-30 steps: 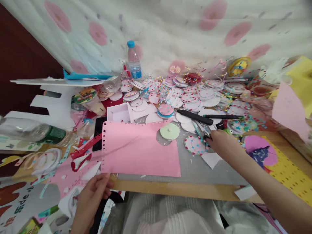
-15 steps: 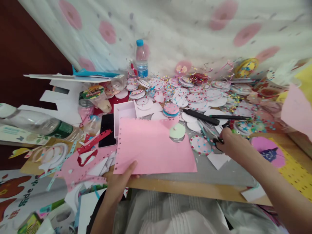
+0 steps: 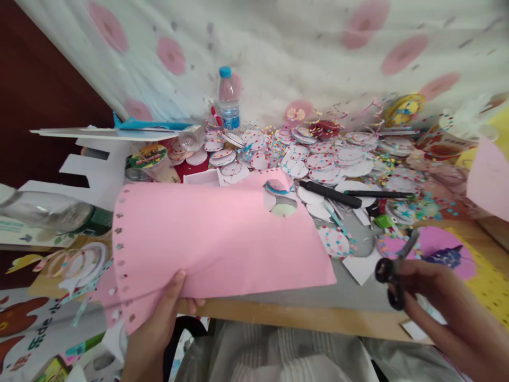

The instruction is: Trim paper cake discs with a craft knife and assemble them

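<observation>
A large pink paper sheet (image 3: 214, 239) with small punched holes along its left edge and a round cutout at its upper right is pinched at its lower edge by my left hand (image 3: 163, 302), thumb on top. My right hand (image 3: 433, 297) holds black-handled scissors (image 3: 397, 276) at the right, blades pointing up and away, apart from the sheet. Through the cutout a pale green disc (image 3: 283, 209) shows in part. Just right of the sheet lies a white dotted disc (image 3: 334, 242).
Many paper discs (image 3: 322, 160) are heaped at the back, near a blue-capped water bottle (image 3: 229, 101). A black marker (image 3: 330, 194) lies in front of them. Another plastic bottle (image 3: 51, 210) lies at the left. A pink disc (image 3: 447, 249) and yellow dotted paper (image 3: 487, 281) are at the right.
My right hand has lifted the scissors from the table and come nearer. My left hand has drawn the pink sheet left and closer, and it now covers the phone.
</observation>
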`<state>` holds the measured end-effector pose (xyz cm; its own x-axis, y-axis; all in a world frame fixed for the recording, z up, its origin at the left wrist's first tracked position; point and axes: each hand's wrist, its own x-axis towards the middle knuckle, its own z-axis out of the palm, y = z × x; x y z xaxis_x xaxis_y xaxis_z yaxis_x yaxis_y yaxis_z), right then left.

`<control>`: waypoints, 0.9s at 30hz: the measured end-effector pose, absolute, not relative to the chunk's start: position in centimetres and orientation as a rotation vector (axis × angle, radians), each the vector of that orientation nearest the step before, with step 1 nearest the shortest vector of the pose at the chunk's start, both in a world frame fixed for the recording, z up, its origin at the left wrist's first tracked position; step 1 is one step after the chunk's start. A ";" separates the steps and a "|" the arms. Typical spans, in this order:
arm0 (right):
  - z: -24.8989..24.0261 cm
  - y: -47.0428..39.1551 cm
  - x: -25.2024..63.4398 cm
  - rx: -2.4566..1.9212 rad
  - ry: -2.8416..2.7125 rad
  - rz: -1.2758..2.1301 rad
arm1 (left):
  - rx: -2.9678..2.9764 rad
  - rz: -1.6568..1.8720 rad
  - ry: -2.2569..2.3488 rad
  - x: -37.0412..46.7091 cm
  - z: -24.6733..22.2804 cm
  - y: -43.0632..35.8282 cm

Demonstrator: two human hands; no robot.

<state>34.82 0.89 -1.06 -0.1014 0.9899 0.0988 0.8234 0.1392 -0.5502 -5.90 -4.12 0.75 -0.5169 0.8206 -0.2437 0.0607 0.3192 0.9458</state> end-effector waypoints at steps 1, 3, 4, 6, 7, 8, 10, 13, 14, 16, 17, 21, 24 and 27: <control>-1.2 0.6 33.6 -1.630 -1.973 0.599 | 0.736 1.303 1.845 -5.8 0.7 -3.7; -1.6 0.2 31.3 -1.451 -1.933 0.713 | 0.623 1.300 1.839 -5.1 0.3 -2.5; -1.8 0.1 30.3 -1.403 -1.903 0.735 | 0.567 1.274 1.815 -4.5 0.0 -1.8; -2.6 -0.2 28.5 -1.338 -1.832 0.790 | 0.523 1.185 1.683 -3.1 -0.7 -0.1; -3.2 -0.3 27.8 -1.317 -1.802 0.818 | 0.527 1.183 1.650 -2.3 -1.0 0.6; -3.7 -0.3 27.1 -1.300 -1.778 0.838 | 0.547 1.176 1.603 -1.7 -1.3 1.2; -4.9 -0.3 25.9 -1.261 -1.755 0.843 | 0.637 1.105 1.482 -1.0 -1.4 1.8; -6.2 0.3 24.5 -1.194 -1.814 0.789 | 0.885 0.865 1.424 -2.2 -0.8 1.2; -6.4 0.6 24.1 -1.185 -1.851 0.772 | 0.962 0.810 1.461 -3.2 -0.4 0.7; -6.7 1.1 23.4 -1.191 -1.941 0.759 | 1.044 0.819 1.636 -5.9 0.2 0.0; -6.8 1.4 23.1 -1.200 -1.982 0.766 | 1.081 0.897 1.782 -7.5 0.4 -0.1; -7.4 1.8 22.3 -1.225 -2.068 0.820 | 1.640 0.876 2.274 -13.3 -0.7 0.9; -8.1 1.7 22.0 -1.238 -2.057 0.821 | 1.938 0.572 2.313 -16.4 -2.6 2.1; -8.6 1.5 21.9 -1.271 -2.042 0.829 | 1.936 0.542 2.373 -18.4 -3.4 2.4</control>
<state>21.95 1.48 -8.61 -0.3707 0.9158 0.1547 0.5489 0.3504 -0.7589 -18.35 2.41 -3.37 -0.2248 0.9551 0.1930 0.9443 0.1647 0.2850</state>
